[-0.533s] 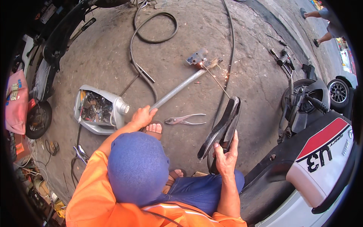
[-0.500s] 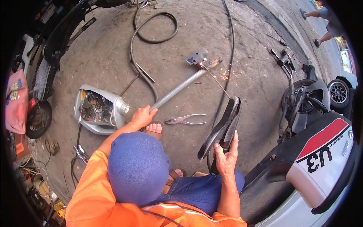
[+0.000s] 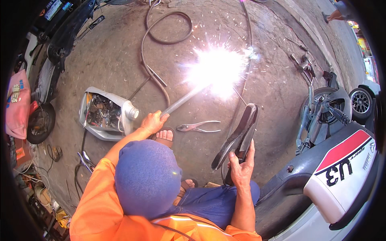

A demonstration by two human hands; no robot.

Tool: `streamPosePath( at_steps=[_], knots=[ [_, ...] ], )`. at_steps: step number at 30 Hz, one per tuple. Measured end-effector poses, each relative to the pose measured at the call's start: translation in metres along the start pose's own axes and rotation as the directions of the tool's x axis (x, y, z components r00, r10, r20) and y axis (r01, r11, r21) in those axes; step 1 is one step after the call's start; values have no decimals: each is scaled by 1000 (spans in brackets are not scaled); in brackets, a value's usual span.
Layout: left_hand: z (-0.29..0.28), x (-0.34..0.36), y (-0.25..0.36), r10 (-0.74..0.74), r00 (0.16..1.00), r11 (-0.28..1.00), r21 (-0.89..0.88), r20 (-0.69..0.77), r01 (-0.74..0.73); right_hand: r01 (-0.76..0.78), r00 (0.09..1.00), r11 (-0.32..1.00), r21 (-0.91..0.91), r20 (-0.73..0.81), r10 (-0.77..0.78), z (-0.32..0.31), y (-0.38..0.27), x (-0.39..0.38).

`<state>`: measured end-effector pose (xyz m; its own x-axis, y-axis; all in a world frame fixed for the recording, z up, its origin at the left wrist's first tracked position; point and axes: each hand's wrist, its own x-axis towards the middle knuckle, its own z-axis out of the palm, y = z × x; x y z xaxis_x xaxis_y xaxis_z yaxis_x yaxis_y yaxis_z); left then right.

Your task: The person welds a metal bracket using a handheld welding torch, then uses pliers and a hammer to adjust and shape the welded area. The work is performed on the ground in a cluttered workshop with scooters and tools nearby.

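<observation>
My left hand (image 3: 152, 121) is wrapped round the near end of a grey metal pipe (image 3: 183, 101), which slants up and right across the ground. In my right hand (image 3: 241, 168) is a black welding electrode holder (image 3: 237, 138), its jaws pointing away from me. A thin welding rod (image 3: 240, 96) runs from the jaws toward the pipe's far end. There a white welding arc (image 3: 219, 68) glares and throws sparks, hiding the pipe's end and the rod's tip. Slip-joint pliers (image 3: 198, 126) lie with handles spread on the ground between my hands.
A cut-open grey plastic jug (image 3: 106, 135) holding small metal parts stands left of my sandalled foot (image 3: 164, 136). Cables (image 3: 141, 48) snake across the concrete. Right are a white-and-red scooter panel (image 3: 341, 160) and wheel parts (image 3: 321, 104); left, a pink bag (image 3: 18, 106). A person's leg (image 3: 334, 15) shows far right.
A bright arc has flared at the pipe's far end, where only small sparks and a bracket-like metal plate showed before. My hands keep their grips. The far person has moved upward, mostly out of view.
</observation>
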<state>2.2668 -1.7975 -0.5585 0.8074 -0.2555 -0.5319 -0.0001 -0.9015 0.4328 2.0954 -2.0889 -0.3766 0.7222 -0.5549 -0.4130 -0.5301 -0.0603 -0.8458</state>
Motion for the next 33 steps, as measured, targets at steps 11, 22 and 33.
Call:
streamPosePath(
  at_steps=[11,22,33],
  knots=[
    [0,-1,3,14,1000,1000,12,-10,-14,51,997,998,-38,-48,-53,-3,9,1],
    [-1,0,5,24,1000,1000,16,-3,-24,129,991,987,-96,-16,-131,-5,16,2],
    [-2,-2,4,5,1000,1000,18,7,-5,2,1000,1000,-2,-10,-2,1,0,0]
  ],
)
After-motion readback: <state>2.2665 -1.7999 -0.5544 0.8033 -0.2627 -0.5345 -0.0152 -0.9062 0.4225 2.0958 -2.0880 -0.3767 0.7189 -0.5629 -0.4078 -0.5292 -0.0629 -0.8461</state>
